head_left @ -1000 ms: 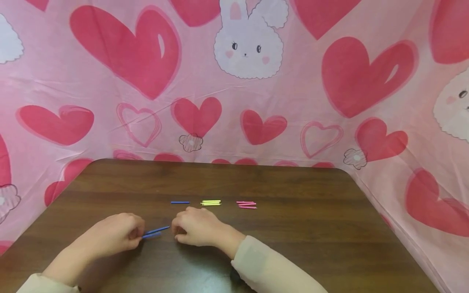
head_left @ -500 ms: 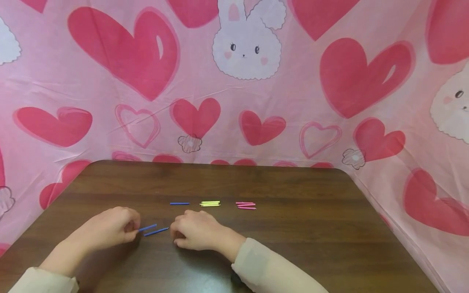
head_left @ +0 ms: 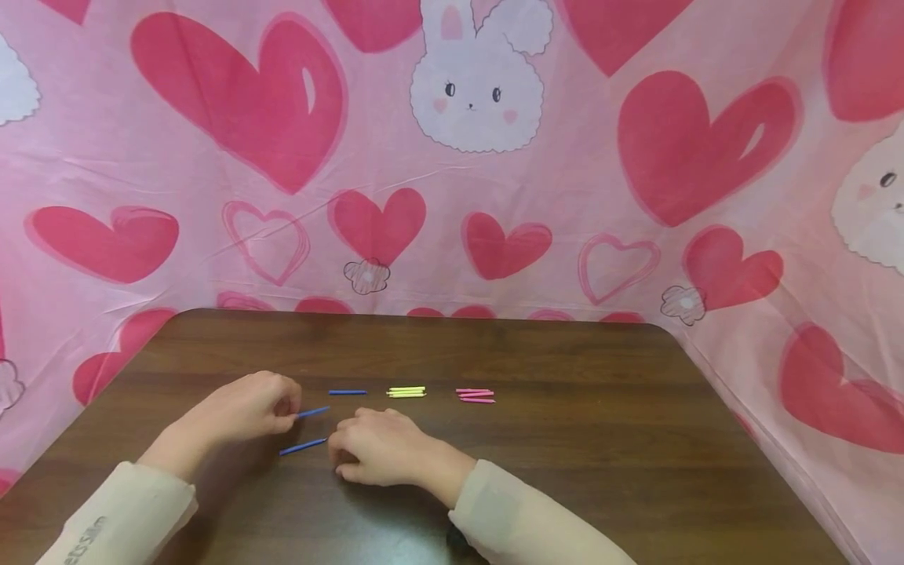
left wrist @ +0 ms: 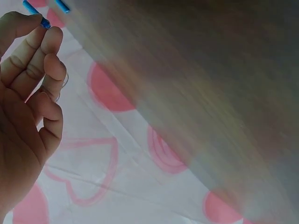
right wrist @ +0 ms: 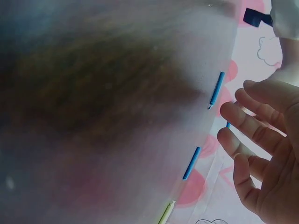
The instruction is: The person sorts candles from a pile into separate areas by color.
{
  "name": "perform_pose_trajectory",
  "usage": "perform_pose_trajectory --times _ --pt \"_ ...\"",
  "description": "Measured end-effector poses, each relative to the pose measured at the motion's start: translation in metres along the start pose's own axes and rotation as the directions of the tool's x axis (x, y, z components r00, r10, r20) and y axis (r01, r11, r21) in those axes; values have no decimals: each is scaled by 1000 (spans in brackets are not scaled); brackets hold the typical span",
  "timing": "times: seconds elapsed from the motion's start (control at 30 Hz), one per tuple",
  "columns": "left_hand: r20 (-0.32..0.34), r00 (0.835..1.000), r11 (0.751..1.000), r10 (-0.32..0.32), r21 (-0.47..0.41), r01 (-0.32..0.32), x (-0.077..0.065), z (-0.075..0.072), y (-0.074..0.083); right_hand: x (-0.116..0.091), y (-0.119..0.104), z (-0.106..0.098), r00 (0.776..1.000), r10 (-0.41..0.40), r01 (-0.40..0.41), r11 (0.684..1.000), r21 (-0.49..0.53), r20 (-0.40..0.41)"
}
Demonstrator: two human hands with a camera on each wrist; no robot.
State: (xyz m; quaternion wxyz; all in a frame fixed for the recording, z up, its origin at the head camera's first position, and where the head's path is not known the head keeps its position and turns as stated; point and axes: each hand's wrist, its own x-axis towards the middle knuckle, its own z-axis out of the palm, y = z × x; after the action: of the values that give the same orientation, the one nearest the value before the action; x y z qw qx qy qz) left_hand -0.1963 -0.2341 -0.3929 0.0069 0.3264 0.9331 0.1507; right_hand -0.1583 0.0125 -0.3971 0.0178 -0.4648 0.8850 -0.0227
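My left hand point(head_left: 247, 408) pinches a thin blue candle point(head_left: 313, 412) between thumb and fingertips, its free end pointing right. In the left wrist view that same candle point(left wrist: 32, 6) sits at the top left, partly hidden by the thumb. Another blue candle point(head_left: 303, 446) lies slanted on the table between the hands, its tip close to my right hand point(head_left: 384, 447). Relaxed, slightly bent fingers hold nothing in the right wrist view, where the hand point(right wrist: 266, 140) shows its palm side. A third blue candle point(head_left: 348, 391) lies level farther back.
To the right of the back blue candle lie several yellow candles point(head_left: 406, 391), then a group of pink candles point(head_left: 476, 395). The brown wooden table point(head_left: 600, 439) meets a pink cloth point(head_left: 438, 180) with hearts and rabbits at its far edge.
The left hand first separates one blue candle from the other, then carries it forward and right toward the back row. The other stays on the table. The right hand barely moves.
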Motion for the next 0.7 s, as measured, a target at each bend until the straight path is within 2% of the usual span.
perform_pose_trajectory --times 0.17,0.4,0.7 --pt "18 1000 1000 6 12 -6 16 1 -1 2 1 0 1000 -1 1 1000 4 -5" --pt "45 999 999 -30 46 28 34 2 -1 1 3 -2 1000 -1 0 1000 -9 -15" --pt "46 998 998 -29 52 27 48 5 -6 1 5 -2 1000 17 -17 1000 -3 -12"
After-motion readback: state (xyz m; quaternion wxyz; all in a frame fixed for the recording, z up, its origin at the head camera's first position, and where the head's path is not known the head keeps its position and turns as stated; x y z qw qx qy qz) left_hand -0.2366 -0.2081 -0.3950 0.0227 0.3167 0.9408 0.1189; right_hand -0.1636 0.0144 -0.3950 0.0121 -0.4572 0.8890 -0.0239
